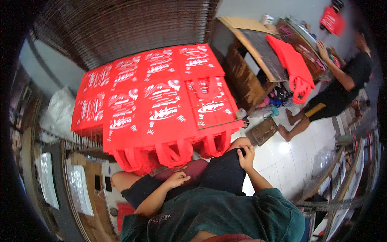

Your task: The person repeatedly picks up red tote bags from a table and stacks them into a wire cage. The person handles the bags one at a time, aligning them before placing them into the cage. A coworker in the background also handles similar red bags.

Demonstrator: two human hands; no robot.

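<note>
Printed red bags [155,94] lie in overlapping rows beyond the fingers [242,154], their handles [185,151] drooping nearest. The right hand [247,158] rests at the knee [241,142], loosely spread; the left hand [177,180] lies half-curled over the lap [217,173]; neither appears to hold anything. Gripping plain edges, off the white prints [163,113], would probably limit creasing.

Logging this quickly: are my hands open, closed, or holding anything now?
Left hand: loosely open, nothing visibly held.
Right hand: open, resting on the dark fabric shorts.
</note>
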